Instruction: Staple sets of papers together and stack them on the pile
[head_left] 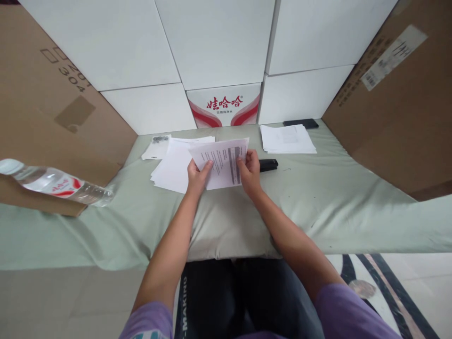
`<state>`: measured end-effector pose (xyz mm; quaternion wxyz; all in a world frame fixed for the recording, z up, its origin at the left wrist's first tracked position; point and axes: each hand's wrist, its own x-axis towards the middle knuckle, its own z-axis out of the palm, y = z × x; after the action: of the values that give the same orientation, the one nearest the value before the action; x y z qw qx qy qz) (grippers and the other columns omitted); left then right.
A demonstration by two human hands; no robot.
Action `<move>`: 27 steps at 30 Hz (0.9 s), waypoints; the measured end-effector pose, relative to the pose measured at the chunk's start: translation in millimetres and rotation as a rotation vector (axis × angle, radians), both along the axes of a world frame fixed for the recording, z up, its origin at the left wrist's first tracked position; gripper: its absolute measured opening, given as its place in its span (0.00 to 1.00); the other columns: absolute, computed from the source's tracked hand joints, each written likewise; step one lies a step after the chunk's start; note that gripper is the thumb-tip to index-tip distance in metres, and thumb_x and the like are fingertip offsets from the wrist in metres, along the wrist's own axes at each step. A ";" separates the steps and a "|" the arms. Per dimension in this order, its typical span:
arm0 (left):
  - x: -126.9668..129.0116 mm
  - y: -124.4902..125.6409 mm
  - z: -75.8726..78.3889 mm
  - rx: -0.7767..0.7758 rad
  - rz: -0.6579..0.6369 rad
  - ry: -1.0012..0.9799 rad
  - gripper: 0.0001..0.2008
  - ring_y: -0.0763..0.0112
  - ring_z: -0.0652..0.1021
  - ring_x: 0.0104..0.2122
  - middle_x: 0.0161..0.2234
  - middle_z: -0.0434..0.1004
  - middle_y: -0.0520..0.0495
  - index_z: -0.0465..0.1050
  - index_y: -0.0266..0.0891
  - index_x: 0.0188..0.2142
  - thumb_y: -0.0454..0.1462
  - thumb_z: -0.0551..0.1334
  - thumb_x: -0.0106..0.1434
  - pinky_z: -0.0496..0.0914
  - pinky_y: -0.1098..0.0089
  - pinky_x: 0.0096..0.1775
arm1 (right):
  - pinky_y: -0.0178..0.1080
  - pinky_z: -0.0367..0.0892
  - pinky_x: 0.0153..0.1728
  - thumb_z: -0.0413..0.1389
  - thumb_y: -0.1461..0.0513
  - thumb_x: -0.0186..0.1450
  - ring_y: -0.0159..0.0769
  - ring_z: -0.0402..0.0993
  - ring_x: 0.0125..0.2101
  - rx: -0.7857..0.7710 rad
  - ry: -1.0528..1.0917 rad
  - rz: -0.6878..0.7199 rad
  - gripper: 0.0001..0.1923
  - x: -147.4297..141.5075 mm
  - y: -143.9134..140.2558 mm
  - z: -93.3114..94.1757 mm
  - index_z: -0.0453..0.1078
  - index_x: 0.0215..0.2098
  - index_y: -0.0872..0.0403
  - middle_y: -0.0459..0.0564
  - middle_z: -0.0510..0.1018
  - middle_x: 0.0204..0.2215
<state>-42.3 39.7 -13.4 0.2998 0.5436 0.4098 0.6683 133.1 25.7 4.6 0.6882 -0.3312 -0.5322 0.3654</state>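
Two hands, left hand (pixel 197 175) and right hand (pixel 249 170), grip one printed sheet (pixel 221 162).

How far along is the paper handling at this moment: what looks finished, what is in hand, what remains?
Looks done: a squared stack of sheets lies right of the hands, near the black stapler. In hand: the left hand and right hand both pinch a printed sheet above the green cloth. Left: a loose, fanned pile of papers sits under the left hand, unsorted.

A makeshift packing or storeroom workspace: a cloth-covered table (pixel 318 202) hemmed in by brown cartons (pixel 395 108) and stacked white boxes (pixel 212 42).
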 end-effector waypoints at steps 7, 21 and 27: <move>1.3 0.5 -0.4 -0.009 -0.048 0.005 0.23 0.63 0.79 0.43 0.41 0.80 0.42 0.74 0.36 0.42 0.51 0.69 0.57 0.73 0.66 0.47 | 0.37 0.65 0.37 0.51 0.49 0.69 0.34 0.66 0.34 -0.031 -0.041 -0.164 0.14 4.3 1.4 1.4 0.58 0.37 0.49 0.45 0.66 0.32; -2.5 -2.8 8.1 0.136 0.082 0.036 0.27 0.61 0.77 0.50 0.46 0.78 0.41 0.71 0.40 0.49 0.57 0.63 0.61 0.69 0.63 0.55 | 0.42 0.68 0.42 0.40 0.47 0.73 0.40 0.70 0.37 0.004 -0.451 -0.119 0.20 7.3 -8.4 7.9 0.64 0.45 0.51 0.51 0.72 0.36; -5.4 -7.8 7.8 0.046 0.251 0.092 0.32 0.59 0.76 0.52 0.44 0.78 0.41 0.74 0.38 0.44 0.62 0.49 0.66 0.67 0.61 0.57 | 0.42 0.69 0.43 0.41 0.49 0.73 0.40 0.71 0.39 0.053 -0.470 -0.071 0.20 5.4 -12.2 14.0 0.64 0.50 0.51 0.52 0.74 0.39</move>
<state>-47.6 31.9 -5.6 0.1823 0.5251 0.4725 0.6839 138.5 13.5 18.5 0.5663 -0.4074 -0.6751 0.2399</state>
